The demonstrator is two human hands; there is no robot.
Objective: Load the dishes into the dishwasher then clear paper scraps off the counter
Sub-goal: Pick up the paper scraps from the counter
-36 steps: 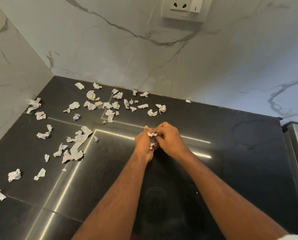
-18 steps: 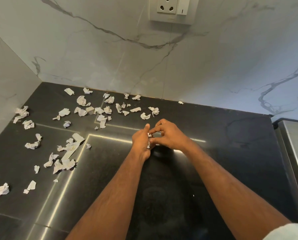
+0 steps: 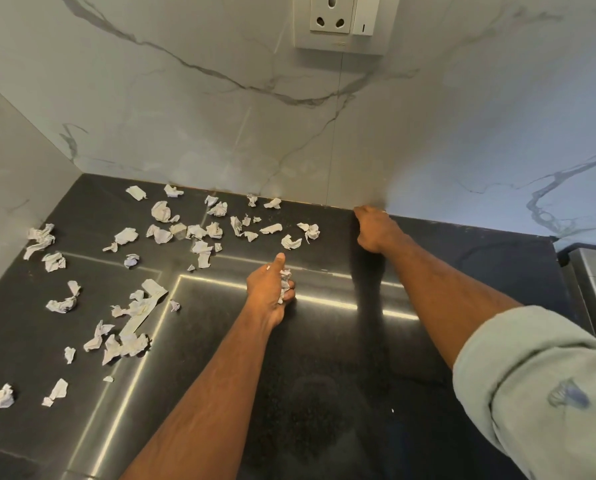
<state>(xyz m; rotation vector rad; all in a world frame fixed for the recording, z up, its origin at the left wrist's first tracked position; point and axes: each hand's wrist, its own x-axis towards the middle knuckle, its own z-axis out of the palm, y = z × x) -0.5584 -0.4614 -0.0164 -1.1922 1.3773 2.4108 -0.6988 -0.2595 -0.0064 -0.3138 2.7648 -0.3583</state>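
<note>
Dark polished counter (image 3: 324,393) is being framed by marble walls (image 3: 185,116), with a socket (image 3: 341,22) at the upper middle; crumpled paper scraps (image 3: 158,233) are being left strewn across the left and upper-middle of the frame; at centre, a small wad of scraps (image 3: 285,280) is being clutched in the curled fingers of the left hand (image 3: 269,292); at the right, against the wall's base, the right hand (image 3: 376,230) is being held curled, though whether anything is being pinched cannot be told.
</note>
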